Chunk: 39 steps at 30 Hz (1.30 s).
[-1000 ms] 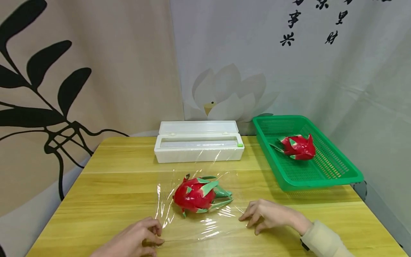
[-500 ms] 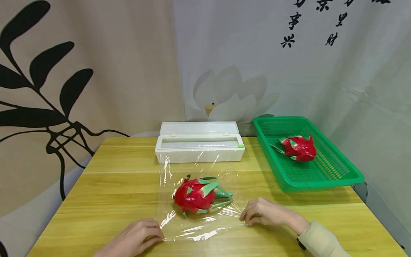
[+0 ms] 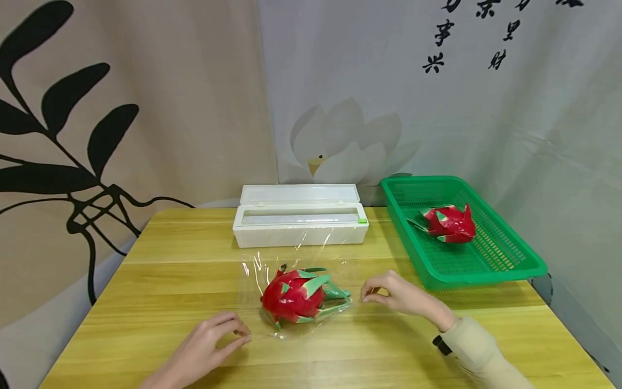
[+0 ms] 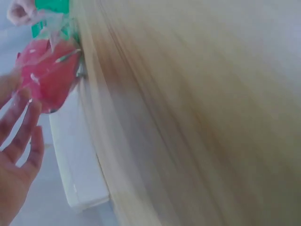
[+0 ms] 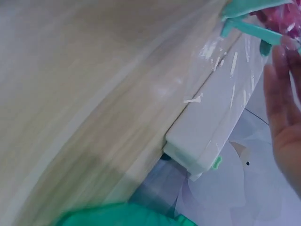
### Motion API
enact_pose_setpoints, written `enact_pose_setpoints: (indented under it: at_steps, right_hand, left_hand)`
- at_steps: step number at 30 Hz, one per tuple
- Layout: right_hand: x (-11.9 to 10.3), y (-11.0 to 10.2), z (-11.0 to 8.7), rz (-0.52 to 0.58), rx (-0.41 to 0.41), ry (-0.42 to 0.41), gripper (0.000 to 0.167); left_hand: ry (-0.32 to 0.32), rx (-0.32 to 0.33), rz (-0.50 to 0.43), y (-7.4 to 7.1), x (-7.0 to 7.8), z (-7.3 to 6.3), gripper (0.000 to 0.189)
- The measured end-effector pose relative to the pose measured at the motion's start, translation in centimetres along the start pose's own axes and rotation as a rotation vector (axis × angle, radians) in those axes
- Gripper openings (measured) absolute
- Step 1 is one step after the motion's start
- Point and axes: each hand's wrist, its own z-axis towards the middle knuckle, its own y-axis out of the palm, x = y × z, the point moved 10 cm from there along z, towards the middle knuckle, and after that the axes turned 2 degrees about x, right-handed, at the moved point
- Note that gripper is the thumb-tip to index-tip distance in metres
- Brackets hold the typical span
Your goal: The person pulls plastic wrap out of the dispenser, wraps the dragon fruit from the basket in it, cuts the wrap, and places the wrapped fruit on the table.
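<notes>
A: Layout, big to small?

B: Yellow wood-grain table point(image 3: 160, 286). Far right corner: shallow rectangular green mesh plastic basket point(image 3: 486, 278). Back centre: long white plastic box point(image 3: 298, 194), lid up. Sheet of clear, glossy cling film point(image 3: 259, 273) runs from the box's front toward the person.

A: Fruit?

B: Red dragon fruit with long green leaf tips point(image 3: 293, 300), table centre, within the film's outline, leaf tips pointing right. A second one, same colours point(image 3: 454, 224), lies in the basket.

A: Hands?

B: Left hand point(image 3: 211, 340): thumb and fingertips pinching the film's near-left corner, as best I can tell; the film there is almost invisible. Right hand point(image 3: 400, 294): pinching film just beside the leaf tips.

A: How to handle that near edge well?

B: My take: equal tension both sides. Left fingertips sit nearer the person than right, so level them or the edge may skew. Lift over the fruit rather than drag, since leaf tips could snag or puncture thin film. Go slack near the tips, firm over the round end. Don't let the corners touch each other; it'll likely self-stick.

A: Cutter?

B: Small bright-green tab point(image 3: 362, 220), right end of the box's front edge. Neither hand touching it.
</notes>
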Motion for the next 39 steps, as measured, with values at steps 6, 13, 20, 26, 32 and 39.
enact_pose_setpoints:
  at_steps: [6,13,20,26,32,39]
  right_hand:
    - [2.6,-0.6,1.4,0.059,0.128,0.268,0.007]
    - [3.8,-0.7,2.3,0.034,0.279,0.403,0.005]
    - [4.2,-0.6,3.0,-0.082,0.406,0.504,0.005]
    - [3.7,-0.1,3.9,-0.116,0.440,0.500,0.004]
    - [3.3,1.0,4.0,0.053,0.401,0.450,0.006]
    - [1.1,2.8,3.4,0.005,0.177,0.269,0.057]
  left_hand:
    - [-0.098,0.110,0.008,-0.3,-0.9,1.1,0.022]
    - [-0.267,0.163,-0.040,0.2,-2.8,1.9,0.012]
    - [-0.376,0.203,-0.030,1.4,-4.0,3.1,0.009]
    - [-0.400,0.236,0.046,1.9,-4.0,3.8,0.016]
    - [-0.342,0.217,0.087,2.1,-3.0,4.2,0.020]
    - [-0.323,0.114,0.087,2.7,-1.8,3.6,0.029]
